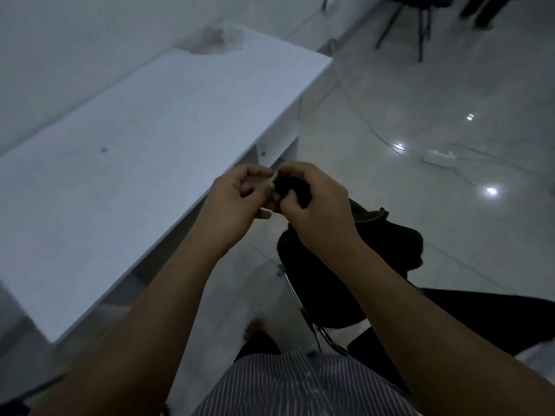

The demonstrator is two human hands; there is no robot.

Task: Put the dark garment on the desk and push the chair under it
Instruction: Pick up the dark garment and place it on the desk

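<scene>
A dark garment [387,235] hangs down from my hands over the black chair [327,295], which stands on the floor to the right of the white desk [126,163]. My right hand [318,205] bunches the garment's upper part in its fist. My left hand [237,199] pinches a small pale tag or edge of the same garment, right beside the right hand. Both hands are held in the air just off the desk's right edge. The chair's seat is partly hidden by my right forearm.
A white power strip [440,157] and its cables lie on the glossy tiled floor at the right. Another dark chair [420,16] stands at the far top right. A stain [210,40] marks the wall by the desk's far end.
</scene>
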